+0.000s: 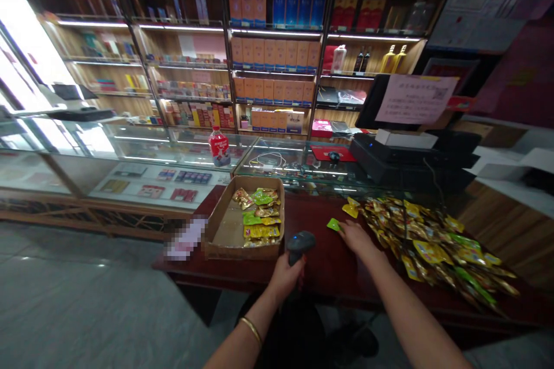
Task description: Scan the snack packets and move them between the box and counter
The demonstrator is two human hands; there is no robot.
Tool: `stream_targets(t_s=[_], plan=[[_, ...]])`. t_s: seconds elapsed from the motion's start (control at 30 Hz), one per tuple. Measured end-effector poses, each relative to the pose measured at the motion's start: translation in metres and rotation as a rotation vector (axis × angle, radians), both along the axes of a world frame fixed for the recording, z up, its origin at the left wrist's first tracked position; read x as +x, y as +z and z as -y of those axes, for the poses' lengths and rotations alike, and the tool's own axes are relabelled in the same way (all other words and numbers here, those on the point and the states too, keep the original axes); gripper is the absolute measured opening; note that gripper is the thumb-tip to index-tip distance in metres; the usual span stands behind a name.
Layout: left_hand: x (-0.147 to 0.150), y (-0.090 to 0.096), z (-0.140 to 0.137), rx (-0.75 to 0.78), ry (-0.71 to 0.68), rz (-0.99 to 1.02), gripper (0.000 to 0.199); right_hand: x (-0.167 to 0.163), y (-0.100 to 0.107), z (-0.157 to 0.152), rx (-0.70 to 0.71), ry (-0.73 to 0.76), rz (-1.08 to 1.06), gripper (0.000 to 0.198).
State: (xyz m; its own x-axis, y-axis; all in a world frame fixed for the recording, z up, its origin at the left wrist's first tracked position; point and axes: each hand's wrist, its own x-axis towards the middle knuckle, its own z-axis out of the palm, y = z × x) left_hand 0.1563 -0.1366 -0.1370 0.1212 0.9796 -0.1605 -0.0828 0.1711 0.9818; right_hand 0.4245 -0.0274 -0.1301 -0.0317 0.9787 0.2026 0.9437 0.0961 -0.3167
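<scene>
My left hand [285,274] is wrapped round the handle of a dark barcode scanner [302,242], which has a small blue light on top. A green snack packet [333,224] is pinched in the fingers of my right hand [354,237], just over the dark red table. Close to the right of that hand spreads a big heap of gold, yellow and green snack packets [428,236]. Left of the scanner sits an open cardboard box [225,230], with several packets [261,232] laid along its right side.
Behind the table runs a glass display counter [173,153], bearing a red-labelled bottle [219,147], a white cable [268,160] and a mouse [333,157]. A monitor with a paper sheet [413,99] stands at the right. Stocked shelves [277,26] line the back wall.
</scene>
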Motion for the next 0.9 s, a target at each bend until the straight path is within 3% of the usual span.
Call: stream_targets(t_s=[0.13,0.27,0.53,0.9], plan=[[0.000,0.003,0.000,0.008,-0.024,-0.035,0.052,-0.008,-0.006,-0.004,-0.152,-0.045,-0.166,0.033],[-0.001,0.007,0.002,0.011,-0.024,-0.029,0.053,-0.018,-0.009,-0.006,-0.194,-0.135,-0.435,0.035],[-0.003,0.004,0.001,-0.014,-0.072,-0.014,0.051,-0.053,-0.036,0.014,-0.013,-0.285,-0.946,0.034],[-0.001,0.002,0.002,0.001,-0.103,-0.046,0.044,-0.054,-0.042,0.021,0.063,-0.193,-1.136,0.034]])
